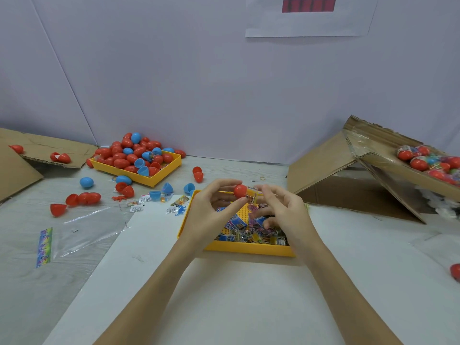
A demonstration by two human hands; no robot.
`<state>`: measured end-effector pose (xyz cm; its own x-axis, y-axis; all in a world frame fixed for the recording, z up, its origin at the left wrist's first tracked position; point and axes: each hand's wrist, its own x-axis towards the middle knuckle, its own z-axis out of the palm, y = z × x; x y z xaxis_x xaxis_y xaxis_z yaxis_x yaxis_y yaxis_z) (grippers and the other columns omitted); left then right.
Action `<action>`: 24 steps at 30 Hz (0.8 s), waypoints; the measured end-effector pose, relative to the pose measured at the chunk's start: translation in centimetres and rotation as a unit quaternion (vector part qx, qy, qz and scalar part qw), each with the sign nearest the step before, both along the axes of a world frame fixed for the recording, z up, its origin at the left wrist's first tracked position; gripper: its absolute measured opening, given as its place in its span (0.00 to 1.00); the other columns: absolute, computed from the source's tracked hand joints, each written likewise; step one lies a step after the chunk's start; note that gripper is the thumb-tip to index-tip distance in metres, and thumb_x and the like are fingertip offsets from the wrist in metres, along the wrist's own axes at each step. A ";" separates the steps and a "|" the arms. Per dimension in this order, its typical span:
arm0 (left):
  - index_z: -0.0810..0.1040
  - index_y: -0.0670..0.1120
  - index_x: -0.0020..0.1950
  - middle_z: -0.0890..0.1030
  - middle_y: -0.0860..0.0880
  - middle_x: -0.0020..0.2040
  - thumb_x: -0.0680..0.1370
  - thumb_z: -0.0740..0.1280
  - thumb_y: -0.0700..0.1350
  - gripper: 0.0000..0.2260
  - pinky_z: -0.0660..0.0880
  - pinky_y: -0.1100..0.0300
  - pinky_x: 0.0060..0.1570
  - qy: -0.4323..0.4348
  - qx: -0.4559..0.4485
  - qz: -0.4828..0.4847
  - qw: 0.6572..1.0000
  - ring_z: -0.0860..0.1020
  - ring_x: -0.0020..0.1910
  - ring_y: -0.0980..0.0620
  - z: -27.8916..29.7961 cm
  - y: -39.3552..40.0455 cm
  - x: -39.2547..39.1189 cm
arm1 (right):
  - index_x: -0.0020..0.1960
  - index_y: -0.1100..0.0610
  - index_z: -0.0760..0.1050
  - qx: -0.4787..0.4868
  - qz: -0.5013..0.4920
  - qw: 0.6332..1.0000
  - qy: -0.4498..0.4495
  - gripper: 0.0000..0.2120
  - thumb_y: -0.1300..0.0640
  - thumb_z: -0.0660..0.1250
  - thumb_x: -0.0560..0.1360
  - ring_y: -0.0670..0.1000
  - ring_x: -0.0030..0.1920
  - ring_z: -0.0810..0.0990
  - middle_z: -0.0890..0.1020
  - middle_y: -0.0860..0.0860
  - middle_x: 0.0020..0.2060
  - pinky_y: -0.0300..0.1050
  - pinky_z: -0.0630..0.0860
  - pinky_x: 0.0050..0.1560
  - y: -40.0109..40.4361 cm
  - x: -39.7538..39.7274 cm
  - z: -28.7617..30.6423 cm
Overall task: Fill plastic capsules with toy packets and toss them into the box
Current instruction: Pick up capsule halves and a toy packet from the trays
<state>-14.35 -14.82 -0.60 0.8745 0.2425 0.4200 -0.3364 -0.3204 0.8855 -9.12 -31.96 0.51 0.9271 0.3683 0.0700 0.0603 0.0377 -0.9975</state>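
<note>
Many filled capsules already lie in our tilted cardboard box as our left hand pinches a red plastic capsule half over the yellow packet tray while our right hand fingers pinch a printed toy packet into it; dozens remain empty.

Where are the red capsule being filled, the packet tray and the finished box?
red capsule (240,191), head view, rounded shell.
packet tray (249,249), head view, near wall.
finished box (388,168), head view, front cardboard wall.

We see a pale tabletop carrying a yellow packet tray right beneath our grip. Left of the grip sit a capsule tray, loose capsule halves and a clear bag; a tilted cardboard box lies right.
</note>
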 end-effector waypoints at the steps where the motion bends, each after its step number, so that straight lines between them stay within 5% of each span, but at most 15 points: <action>1: 0.80 0.51 0.64 0.85 0.57 0.52 0.76 0.76 0.46 0.16 0.81 0.64 0.49 0.000 0.001 0.000 1.000 0.84 0.52 0.57 0.0 0.0 0.0 | 0.64 0.53 0.79 0.003 0.002 1.000 0.000 0.18 0.44 0.65 0.80 0.54 0.43 0.88 0.87 0.52 0.50 0.39 0.80 0.31 0.0 0.0 0.1; 6: 0.80 0.51 0.65 0.83 0.54 0.56 0.77 0.73 0.49 0.17 0.81 0.59 0.52 -0.030 0.042 -0.024 0.998 0.83 0.54 0.51 0.0 -0.3 -0.4 | 0.57 0.54 0.84 -0.008 0.064 0.998 -0.010 0.13 0.47 0.70 0.79 0.51 0.41 0.87 0.88 0.51 0.43 0.37 0.79 0.33 -0.3 -0.5 0.2; 12: 0.77 0.53 0.71 0.79 0.54 0.62 0.79 0.71 0.49 0.20 0.77 0.67 0.53 -0.064 0.097 -0.024 0.993 0.78 0.60 0.54 0.1 -0.5 -0.3 | 0.59 0.58 0.84 0.067 0.090 0.992 0.056 0.17 0.47 0.73 0.76 0.51 0.43 0.87 0.88 0.57 0.47 0.35 0.78 0.33 -0.6 -0.4 0.8; 24: 0.80 0.54 0.68 0.82 0.59 0.60 0.78 0.70 0.49 0.18 0.78 0.64 0.56 -0.045 0.059 -0.049 0.996 0.79 0.62 0.55 0.1 0.0 -0.2 | 0.58 0.55 0.85 0.084 0.111 0.986 0.093 0.17 0.47 0.73 0.75 0.54 0.51 0.87 0.87 0.57 0.53 0.36 0.81 0.40 -0.6 -0.7 1.1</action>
